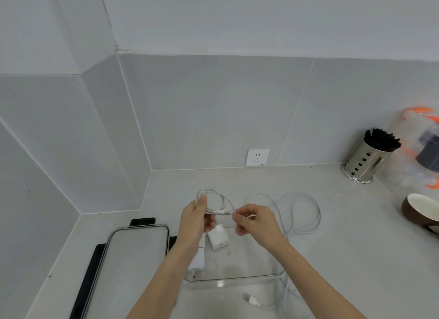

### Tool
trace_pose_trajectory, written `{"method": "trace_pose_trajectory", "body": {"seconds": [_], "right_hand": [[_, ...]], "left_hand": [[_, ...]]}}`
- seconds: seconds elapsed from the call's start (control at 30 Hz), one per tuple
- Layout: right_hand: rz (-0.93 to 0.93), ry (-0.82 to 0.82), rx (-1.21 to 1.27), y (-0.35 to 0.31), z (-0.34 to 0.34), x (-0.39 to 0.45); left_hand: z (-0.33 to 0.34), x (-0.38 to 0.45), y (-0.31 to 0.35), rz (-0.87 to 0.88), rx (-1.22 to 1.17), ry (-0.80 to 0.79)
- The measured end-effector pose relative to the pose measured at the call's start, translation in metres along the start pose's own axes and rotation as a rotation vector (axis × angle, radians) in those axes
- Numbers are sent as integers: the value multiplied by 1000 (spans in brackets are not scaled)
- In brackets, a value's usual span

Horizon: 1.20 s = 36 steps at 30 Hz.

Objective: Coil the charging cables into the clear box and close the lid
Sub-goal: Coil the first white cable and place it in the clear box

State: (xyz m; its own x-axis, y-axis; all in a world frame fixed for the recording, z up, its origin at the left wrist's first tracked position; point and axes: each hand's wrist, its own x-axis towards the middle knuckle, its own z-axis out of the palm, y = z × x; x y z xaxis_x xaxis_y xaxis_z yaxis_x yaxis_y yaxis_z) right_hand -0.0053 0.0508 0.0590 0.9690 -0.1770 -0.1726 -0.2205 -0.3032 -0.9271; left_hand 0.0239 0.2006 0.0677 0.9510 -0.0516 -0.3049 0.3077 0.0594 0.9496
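My left hand (195,220) grips a coiled white charging cable (215,198) above the far end of the clear box (234,278). My right hand (255,220) pinches that cable's plug end just right of the coil. Two white charger blocks lie inside the box: one (218,240) near its middle, another (198,263) by the left wall, partly hidden by my left forearm. A second white cable (301,214) sprawls loose on the counter to the right, its USB plug (249,298) lying in front of the box. The clear lid (133,259) with black clips rests left of the box.
A perforated steel holder (367,160) of black sticks stands at the back right. Beside it is a clear container with orange clips (422,150). A brown bowl (419,210) sits at the right edge. A wall socket (257,157) is behind. Tiled walls close the left and back.
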Motion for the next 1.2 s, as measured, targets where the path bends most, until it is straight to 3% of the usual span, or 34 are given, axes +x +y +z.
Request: {"method": "trace_pose_trajectory", "body": {"seconds": [0.1, 0.3, 0.47, 0.87, 1.0, 1.2], "right_hand": [[102, -16, 303, 1, 15, -1], [283, -109, 834, -2, 16, 1], [190, -30, 575, 3, 19, 2], [214, 140, 669, 12, 28, 2], [176, 209, 663, 11, 33, 2], [105, 283, 623, 8, 37, -1]], "left_hand": [[6, -9, -5, -42, -33, -101], [8, -15, -8, -98, -3, -66], [11, -15, -10, -173, 34, -104], [8, -13, -5, -302, -38, -229], [11, -13, -9, -301, -140, -184], [15, -11, -16, -146, -121, -40]]}}
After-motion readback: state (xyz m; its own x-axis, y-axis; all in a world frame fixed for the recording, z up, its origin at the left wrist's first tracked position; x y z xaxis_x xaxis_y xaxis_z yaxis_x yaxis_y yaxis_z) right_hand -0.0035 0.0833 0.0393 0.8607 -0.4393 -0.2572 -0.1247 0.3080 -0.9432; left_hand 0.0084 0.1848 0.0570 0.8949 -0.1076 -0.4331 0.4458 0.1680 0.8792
